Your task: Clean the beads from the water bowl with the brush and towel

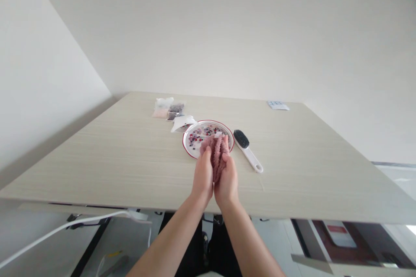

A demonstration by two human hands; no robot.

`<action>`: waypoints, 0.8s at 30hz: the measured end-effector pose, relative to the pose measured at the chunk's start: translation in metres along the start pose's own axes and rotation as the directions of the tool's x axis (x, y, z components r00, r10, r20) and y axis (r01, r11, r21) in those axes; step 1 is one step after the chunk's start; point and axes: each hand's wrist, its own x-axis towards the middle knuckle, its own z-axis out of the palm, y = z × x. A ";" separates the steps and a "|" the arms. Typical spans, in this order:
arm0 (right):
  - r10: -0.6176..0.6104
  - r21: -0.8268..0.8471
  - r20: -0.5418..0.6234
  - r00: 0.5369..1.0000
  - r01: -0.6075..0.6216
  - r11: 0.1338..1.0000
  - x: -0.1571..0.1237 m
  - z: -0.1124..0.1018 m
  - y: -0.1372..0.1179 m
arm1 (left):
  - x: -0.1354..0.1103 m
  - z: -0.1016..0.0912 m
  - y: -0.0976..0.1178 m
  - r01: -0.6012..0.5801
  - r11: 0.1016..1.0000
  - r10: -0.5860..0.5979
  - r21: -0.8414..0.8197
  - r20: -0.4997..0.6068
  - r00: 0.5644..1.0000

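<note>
Both of my hands are pressed together around a fuzzy pink cloth, held just above the near side of a round plate. My left hand grips its left side, fingers closed. The cloth's right side is clasped by my right hand. The white plate with a red rim lies on the light wooden table and carries several small dark, red and pale beads or pieces. The cloth hides the plate's near right part.
A white-handled brush with dark bristles lies right of the plate. Small plastic bags and a white wrapper sit behind it. A small blue-and-white card lies far right. A white cable runs under the table's near edge.
</note>
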 end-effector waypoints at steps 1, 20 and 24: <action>0.026 0.068 -0.025 0.999 -0.024 0.997 -0.003 0.002 0.000 | 0.004 0.001 0.003 0.017 0.999 -0.017 -0.048 0.004 1.000; 0.249 0.340 -0.180 0.952 -0.177 0.924 -0.009 0.005 -0.012 | 0.013 0.006 0.005 -0.031 0.971 -0.012 -0.238 -0.175 0.984; 0.374 0.428 -0.238 0.896 -0.249 0.869 -0.010 0.009 -0.011 | 0.017 0.003 -0.004 -0.111 0.976 0.078 -0.189 -0.174 0.982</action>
